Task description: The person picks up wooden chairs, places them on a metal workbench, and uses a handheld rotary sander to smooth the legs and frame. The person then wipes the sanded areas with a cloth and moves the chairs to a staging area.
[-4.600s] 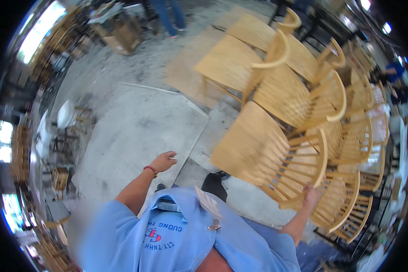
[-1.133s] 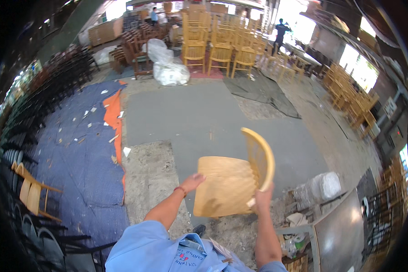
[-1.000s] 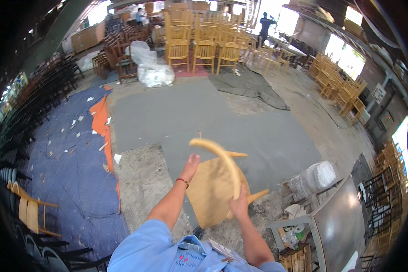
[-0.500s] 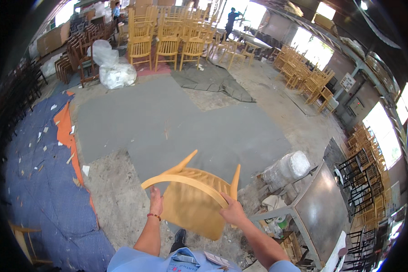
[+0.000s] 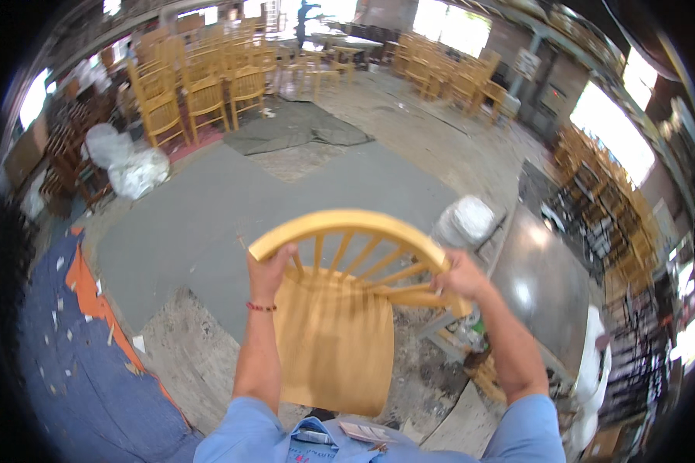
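Observation:
Both my hands grip a light yellow wooden chair (image 5: 333, 339) in front of my body. My left hand (image 5: 268, 272) is wrapped round the left end of its curved top rail (image 5: 346, 219). At the right end of that same rail, my right hand (image 5: 463, 278) is closed on the wood. Thin spindles fan down from the rail to a broad, smooth seat, whose near edge reaches close to my shirt. The chair's legs are mostly hidden beneath the seat.
To the right stands a metal-topped table (image 5: 544, 278), with a plastic-wrapped bundle (image 5: 471, 218) at its far end. A blue floor cloth (image 5: 77, 363) dotted with scraps lies left. Grey sheeting (image 5: 185, 208) covers the floor ahead, before stacked yellow chairs (image 5: 205, 96). A person (image 5: 302, 21) stands far off.
The chair has come up closer to me, its curved rail now higher and more upright in view. My hands moved with it, the right one outward. The view has swung to the right.

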The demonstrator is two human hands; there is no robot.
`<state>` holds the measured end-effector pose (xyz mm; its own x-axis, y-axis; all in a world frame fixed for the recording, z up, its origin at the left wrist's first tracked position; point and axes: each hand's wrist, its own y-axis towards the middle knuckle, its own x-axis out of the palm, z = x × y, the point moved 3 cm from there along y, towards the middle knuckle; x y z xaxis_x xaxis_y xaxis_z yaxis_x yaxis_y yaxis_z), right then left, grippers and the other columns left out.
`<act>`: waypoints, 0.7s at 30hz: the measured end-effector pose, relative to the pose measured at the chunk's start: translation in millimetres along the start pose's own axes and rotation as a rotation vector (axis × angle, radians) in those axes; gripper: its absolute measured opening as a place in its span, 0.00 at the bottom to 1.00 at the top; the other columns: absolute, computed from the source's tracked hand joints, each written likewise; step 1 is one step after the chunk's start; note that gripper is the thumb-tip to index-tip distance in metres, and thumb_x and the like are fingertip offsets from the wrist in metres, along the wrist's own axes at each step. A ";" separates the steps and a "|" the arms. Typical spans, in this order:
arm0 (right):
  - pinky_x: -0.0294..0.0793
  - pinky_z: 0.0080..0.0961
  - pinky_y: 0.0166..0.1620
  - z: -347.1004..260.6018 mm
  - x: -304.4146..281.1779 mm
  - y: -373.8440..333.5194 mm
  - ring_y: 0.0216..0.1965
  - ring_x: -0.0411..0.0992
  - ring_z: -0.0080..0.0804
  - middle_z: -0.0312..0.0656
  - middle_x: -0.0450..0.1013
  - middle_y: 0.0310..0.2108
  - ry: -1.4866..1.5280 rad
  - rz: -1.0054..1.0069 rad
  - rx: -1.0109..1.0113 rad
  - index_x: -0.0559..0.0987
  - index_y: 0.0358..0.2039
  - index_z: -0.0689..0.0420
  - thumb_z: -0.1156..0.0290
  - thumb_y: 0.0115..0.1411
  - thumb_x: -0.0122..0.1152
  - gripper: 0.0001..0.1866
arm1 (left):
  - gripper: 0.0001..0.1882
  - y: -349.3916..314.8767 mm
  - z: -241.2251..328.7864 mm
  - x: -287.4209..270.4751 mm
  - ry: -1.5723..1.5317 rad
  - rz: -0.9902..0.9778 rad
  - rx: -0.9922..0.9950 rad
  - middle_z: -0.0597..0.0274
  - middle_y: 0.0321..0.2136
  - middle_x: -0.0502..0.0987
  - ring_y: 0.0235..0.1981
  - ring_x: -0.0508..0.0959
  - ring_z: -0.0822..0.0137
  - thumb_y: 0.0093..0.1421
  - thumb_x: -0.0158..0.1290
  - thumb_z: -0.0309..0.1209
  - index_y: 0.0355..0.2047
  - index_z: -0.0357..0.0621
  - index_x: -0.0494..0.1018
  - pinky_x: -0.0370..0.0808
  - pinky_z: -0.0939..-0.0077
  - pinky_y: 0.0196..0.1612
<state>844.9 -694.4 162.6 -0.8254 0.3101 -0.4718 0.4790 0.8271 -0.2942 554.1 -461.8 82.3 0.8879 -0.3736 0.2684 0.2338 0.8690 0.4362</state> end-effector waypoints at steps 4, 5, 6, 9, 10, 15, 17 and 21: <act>0.80 0.28 0.32 -8.6 -114.7 -55.4 0.33 0.76 0.29 0.39 0.77 0.31 0.032 0.032 -0.315 0.74 0.55 0.56 0.78 0.48 0.60 0.29 | 0.12 35.7 123.2 108.4 -0.051 -0.184 0.374 0.64 0.33 0.81 0.33 0.78 0.74 0.54 0.64 0.22 0.40 0.36 0.79 0.76 0.76 0.37; 0.80 0.32 0.36 5.2 -148.7 -77.9 0.37 0.77 0.33 0.43 0.77 0.37 0.238 0.133 -0.392 0.71 0.57 0.57 0.72 0.53 0.61 0.28 | 0.13 39.6 158.2 147.8 -0.090 -0.229 0.427 0.63 0.34 0.82 0.36 0.78 0.74 0.54 0.64 0.21 0.40 0.36 0.79 0.76 0.76 0.40; 0.80 0.36 0.39 25.6 -171.8 -100.1 0.42 0.78 0.36 0.47 0.77 0.42 0.444 0.221 -0.488 0.68 0.58 0.58 0.66 0.57 0.61 0.28 | 0.12 39.2 192.2 181.7 0.024 -0.225 0.571 0.62 0.35 0.82 0.37 0.78 0.75 0.56 0.63 0.24 0.41 0.36 0.79 0.76 0.78 0.40; 0.75 0.45 0.50 199.7 -183.1 -165.3 0.49 0.72 0.40 0.47 0.71 0.52 1.125 0.651 -0.535 0.60 0.66 0.53 0.53 0.65 0.53 0.33 | 0.11 15.7 276.5 301.6 0.174 -0.318 0.738 0.63 0.33 0.82 0.35 0.79 0.75 0.58 0.62 0.31 0.39 0.39 0.80 0.75 0.79 0.38; 0.69 0.48 0.56 238.4 -139.2 -170.3 0.56 0.67 0.43 0.48 0.67 0.57 1.007 0.672 -0.264 0.61 0.65 0.56 0.44 0.66 0.47 0.36 | 0.11 11.7 301.9 326.8 0.229 -0.366 0.848 0.63 0.33 0.83 0.34 0.81 0.74 0.57 0.63 0.33 0.38 0.41 0.81 0.76 0.79 0.37; 0.76 0.50 0.49 307.7 38.9 -204.4 0.61 0.63 0.48 0.49 0.55 0.66 1.104 -0.153 0.068 0.42 0.71 0.51 0.50 0.64 0.57 0.46 | 0.15 -56.3 394.6 499.0 0.138 -0.593 1.126 0.56 0.35 0.82 0.37 0.81 0.66 0.60 0.60 0.34 0.41 0.34 0.77 0.77 0.74 0.42; 0.76 0.43 0.49 252.0 48.1 -221.7 0.55 0.68 0.42 0.49 0.64 0.60 1.132 -0.224 -0.047 0.55 0.68 0.57 0.54 0.64 0.58 0.38 | 0.15 -85.8 419.7 523.7 0.145 -0.581 1.128 0.56 0.35 0.82 0.36 0.81 0.66 0.59 0.60 0.34 0.41 0.35 0.78 0.77 0.74 0.41; 0.75 0.30 0.46 272.6 -21.5 -262.2 0.42 0.75 0.29 0.41 0.77 0.41 1.175 0.378 -0.230 0.77 0.48 0.65 0.60 0.65 0.58 0.20 | 0.14 -136.3 459.3 585.1 -0.045 -0.524 1.088 0.57 0.33 0.82 0.35 0.81 0.66 0.57 0.61 0.34 0.39 0.37 0.79 0.77 0.74 0.39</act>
<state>818.6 -1045.7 23.3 -0.4714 0.6774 0.5648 0.7780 0.6210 -0.0954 859.7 -947.9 574.4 0.7654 -0.6287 -0.1376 0.0868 -0.1111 0.9900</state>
